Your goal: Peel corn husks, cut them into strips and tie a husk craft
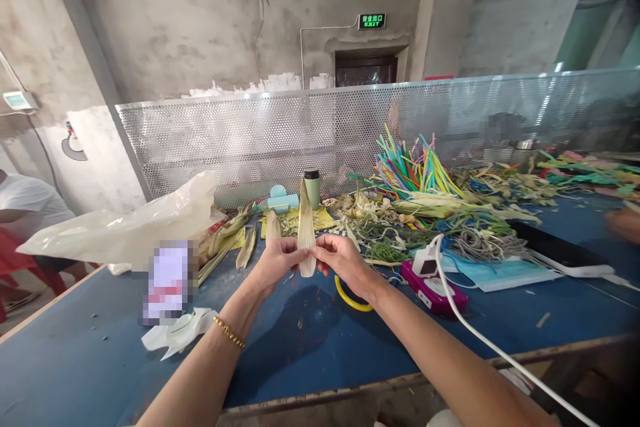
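Our left hand (277, 263) and right hand (346, 259) clamp fingers (325, 255) on a dried corn husk (306, 223). Uneven pulling could split it lengthwise.

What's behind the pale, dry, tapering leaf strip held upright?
A pale green cylindrical bottle, black lid, partly visible; the strip hides its lower left and whatever lies directly behind.

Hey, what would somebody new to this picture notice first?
Probably the spray of multicoloured rods, fanning up at the back of the blue table, right of centre. Next, the pale dried husk, held upright mid-picture between the left hand and right hand. Above the dark doorway, a green exit sign glows.
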`<action>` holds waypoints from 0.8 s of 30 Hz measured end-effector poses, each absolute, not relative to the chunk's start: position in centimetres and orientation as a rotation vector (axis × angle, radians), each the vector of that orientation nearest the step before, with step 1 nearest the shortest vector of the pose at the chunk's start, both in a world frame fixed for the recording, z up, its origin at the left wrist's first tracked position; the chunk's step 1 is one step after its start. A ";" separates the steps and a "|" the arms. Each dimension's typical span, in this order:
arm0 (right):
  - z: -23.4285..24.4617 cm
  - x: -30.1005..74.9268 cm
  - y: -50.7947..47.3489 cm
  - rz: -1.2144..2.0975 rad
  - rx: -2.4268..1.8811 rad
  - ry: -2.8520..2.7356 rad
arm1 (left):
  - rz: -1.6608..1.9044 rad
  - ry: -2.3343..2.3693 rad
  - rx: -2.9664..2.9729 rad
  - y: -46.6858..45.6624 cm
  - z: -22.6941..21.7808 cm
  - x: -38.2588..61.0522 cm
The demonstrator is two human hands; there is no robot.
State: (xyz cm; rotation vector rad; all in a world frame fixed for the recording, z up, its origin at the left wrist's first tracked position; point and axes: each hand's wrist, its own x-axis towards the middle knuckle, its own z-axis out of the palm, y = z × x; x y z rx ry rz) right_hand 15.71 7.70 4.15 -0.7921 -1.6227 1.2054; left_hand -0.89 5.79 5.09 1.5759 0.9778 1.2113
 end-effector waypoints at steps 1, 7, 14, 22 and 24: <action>4.2 15.7 7.7 1.197 -0.802 -1.627 | 1.224 1.001 1.589 5.8 5.0 -0.9; 4.0 15.6 7.6 1.120 -0.877 -1.653 | 1.280 1.125 1.670 6.2 4.8 -0.8; 3.6 15.5 7.9 0.970 -0.929 -1.741 | 1.306 1.176 1.720 6.2 4.6 -0.8; 3.4 15.5 8.0 0.689 -0.958 -1.824 | 1.328 1.234 1.750 6.6 4.1 -0.7; 3.5 15.5 7.9 0.620 -0.952 -1.825 | 1.331 1.246 1.760 6.7 4.1 -0.7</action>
